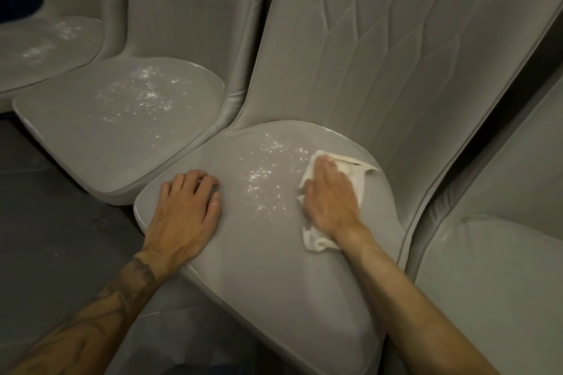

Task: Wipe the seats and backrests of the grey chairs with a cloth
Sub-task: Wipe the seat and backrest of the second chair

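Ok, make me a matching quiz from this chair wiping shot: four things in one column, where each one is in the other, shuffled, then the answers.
1 left hand
2 right hand
3 cloth
4 white specks

A spread under a palm
B scattered on the seat between both hands
C pressed flat on the cloth
D resting bare near the seat's left edge

Pairs: 1-D, 2-C, 3-A, 4-B

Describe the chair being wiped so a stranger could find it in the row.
Grey padded chairs stand side by side on a dark floor. Take the seat in the middle of the view, white powder scattered across it. Unlike the powdered seat next to it on the left, it alone has the left hand resting on it and the right hand pressing a white cloth.
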Demonstrator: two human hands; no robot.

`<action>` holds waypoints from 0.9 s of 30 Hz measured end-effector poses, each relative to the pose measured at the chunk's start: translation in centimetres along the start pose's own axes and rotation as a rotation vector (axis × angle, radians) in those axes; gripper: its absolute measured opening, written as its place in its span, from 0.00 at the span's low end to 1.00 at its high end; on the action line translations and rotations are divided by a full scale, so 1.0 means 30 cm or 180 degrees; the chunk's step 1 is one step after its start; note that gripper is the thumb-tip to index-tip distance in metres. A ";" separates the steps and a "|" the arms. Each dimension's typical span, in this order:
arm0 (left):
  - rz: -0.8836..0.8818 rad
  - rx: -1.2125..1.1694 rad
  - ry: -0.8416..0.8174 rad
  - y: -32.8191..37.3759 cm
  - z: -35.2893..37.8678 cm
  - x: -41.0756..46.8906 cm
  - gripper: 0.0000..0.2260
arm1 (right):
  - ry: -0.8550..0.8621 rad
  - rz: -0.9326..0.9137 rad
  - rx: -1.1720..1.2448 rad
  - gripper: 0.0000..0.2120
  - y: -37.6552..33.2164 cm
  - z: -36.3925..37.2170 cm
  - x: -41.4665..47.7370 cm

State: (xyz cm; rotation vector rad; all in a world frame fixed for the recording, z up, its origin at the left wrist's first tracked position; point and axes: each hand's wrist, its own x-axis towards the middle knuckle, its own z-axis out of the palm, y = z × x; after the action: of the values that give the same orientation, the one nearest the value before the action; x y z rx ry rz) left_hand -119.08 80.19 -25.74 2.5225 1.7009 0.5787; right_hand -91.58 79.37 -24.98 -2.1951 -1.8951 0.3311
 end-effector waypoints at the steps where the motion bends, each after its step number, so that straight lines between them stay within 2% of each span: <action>1: 0.0007 0.0010 0.0009 0.000 0.001 0.002 0.15 | -0.0064 -0.0320 -0.0019 0.30 -0.038 0.030 -0.025; 3: 0.0010 0.0016 0.0018 -0.003 0.004 0.003 0.15 | -0.0236 -0.0796 -0.0033 0.29 -0.036 0.047 -0.071; 4: 0.0005 0.0015 0.0027 -0.005 0.007 0.002 0.15 | -0.0266 -0.0791 -0.0015 0.29 0.000 0.027 -0.069; 8: -0.0020 -0.0019 0.0070 -0.002 0.012 0.001 0.15 | 0.0100 -0.0028 -0.0260 0.22 0.183 -0.071 0.024; 11: -0.0063 -0.0024 0.0040 0.002 0.009 0.006 0.15 | 0.0166 0.0258 -0.0279 0.27 0.116 -0.058 0.090; 14: -0.0064 -0.0006 0.0053 -0.005 0.013 0.007 0.14 | 0.0026 -0.0283 0.0010 0.29 -0.047 0.019 0.107; 17: -0.0046 -0.0009 0.0064 -0.012 0.020 0.007 0.14 | -0.0218 -0.0742 0.0011 0.29 -0.030 0.028 0.097; 22: -0.0075 -0.0096 0.0106 -0.008 0.021 0.004 0.13 | 0.0091 -0.0053 -0.0322 0.22 0.169 -0.067 0.162; 25: -0.0111 -0.0116 0.0136 -0.009 0.021 0.004 0.13 | 0.0012 0.0185 -0.0293 0.26 0.026 -0.038 0.220; 27: -0.0098 -0.0132 0.0163 -0.013 0.025 0.004 0.13 | 0.0030 -0.0199 -0.0158 0.25 -0.118 0.020 0.221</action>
State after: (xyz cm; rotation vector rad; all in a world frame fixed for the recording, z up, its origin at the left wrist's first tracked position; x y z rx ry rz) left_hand -119.13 80.58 -26.49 2.4695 1.7224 0.6749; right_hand -94.14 86.44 -24.63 -2.1588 -1.9827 0.2649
